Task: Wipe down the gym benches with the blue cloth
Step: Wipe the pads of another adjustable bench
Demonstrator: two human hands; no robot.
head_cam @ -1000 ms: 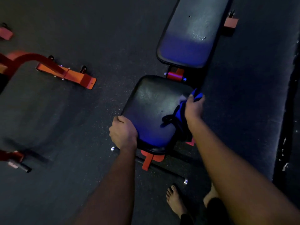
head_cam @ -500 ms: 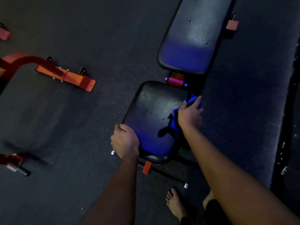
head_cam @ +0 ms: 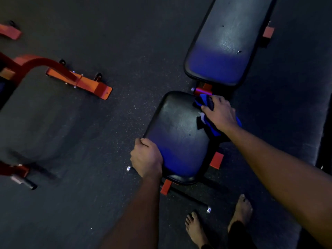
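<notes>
A black padded bench seat (head_cam: 177,135) lies below me, with the longer back pad (head_cam: 224,42) beyond it. My right hand (head_cam: 220,114) grips the bunched blue cloth (head_cam: 203,102) and presses it on the seat's far right corner. Part of the cloth hangs over the seat's right edge under my wrist. My left hand (head_cam: 146,159) curls round the seat's near left edge.
Orange frame parts of the bench (head_cam: 216,159) show under the seat, with a black floor bar (head_cam: 190,199) near my bare feet (head_cam: 195,229). Another orange machine frame (head_cam: 79,79) stands on the dark rubber floor at left.
My right hand has slid the cloth from the seat's right edge up to its far right corner. The left hand has kept its hold on the seat edge.
</notes>
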